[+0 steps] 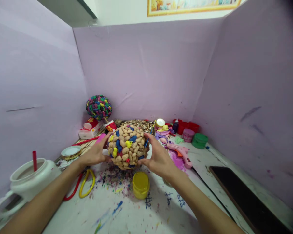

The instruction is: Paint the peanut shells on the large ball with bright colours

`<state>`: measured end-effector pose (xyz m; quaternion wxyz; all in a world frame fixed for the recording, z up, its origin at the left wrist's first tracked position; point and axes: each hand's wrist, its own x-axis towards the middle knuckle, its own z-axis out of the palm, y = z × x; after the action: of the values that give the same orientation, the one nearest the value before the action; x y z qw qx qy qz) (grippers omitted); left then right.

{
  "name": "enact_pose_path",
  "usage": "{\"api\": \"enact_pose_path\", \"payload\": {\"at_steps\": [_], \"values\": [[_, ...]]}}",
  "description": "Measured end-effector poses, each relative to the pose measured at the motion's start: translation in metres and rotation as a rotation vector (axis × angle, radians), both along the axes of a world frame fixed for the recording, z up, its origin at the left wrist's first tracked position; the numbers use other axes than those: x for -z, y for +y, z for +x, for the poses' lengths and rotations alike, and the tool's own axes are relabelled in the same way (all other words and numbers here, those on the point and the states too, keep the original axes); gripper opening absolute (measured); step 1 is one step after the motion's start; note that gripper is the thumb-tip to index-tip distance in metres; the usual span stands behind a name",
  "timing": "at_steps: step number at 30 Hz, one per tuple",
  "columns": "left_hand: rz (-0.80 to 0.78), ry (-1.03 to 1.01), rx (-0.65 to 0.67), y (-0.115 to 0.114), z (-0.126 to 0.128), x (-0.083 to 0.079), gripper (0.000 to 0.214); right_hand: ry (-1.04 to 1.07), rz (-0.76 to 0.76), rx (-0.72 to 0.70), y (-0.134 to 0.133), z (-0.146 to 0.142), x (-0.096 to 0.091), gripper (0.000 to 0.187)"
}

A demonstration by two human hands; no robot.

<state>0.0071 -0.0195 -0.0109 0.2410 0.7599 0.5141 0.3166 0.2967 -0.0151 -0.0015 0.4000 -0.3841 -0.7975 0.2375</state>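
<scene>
A ball covered in peanuts (128, 148), some of them painted blue, yellow and red, is held between my two hands over the middle of the table. My left hand (97, 152) grips its left side, fingers partly hidden behind it. On the right side my right hand (157, 157) clasps it, thumb low on the front and a finger near the top. Just in front of the ball stands a yellow paint jar (141, 185). Paint specks cover the table below the ball.
A white teapot (34, 178) and scissors (86, 183) lie left. At right are a pink glue gun (182, 152), its cord, a dark phone-like slab (244, 198) and a green jar (199, 140). A multicoloured ball (99, 107) rests at back left; lilac panels (146, 71) enclose the table.
</scene>
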Motion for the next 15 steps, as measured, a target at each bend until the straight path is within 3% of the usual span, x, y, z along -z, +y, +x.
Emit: {"api": "enact_pose_path", "payload": {"at_steps": [6, 15], "values": [[0.144, 0.081, 0.001, -0.002, 0.005, 0.002, 0.106, -0.010, 0.133, -0.044, 0.006, 0.001, 0.009, 0.093], [0.193, 0.211, 0.011, -0.001, -0.005, 0.008, 0.100, -0.054, 0.104, -0.042, 0.011, 0.002, 0.017, 0.091]]}}
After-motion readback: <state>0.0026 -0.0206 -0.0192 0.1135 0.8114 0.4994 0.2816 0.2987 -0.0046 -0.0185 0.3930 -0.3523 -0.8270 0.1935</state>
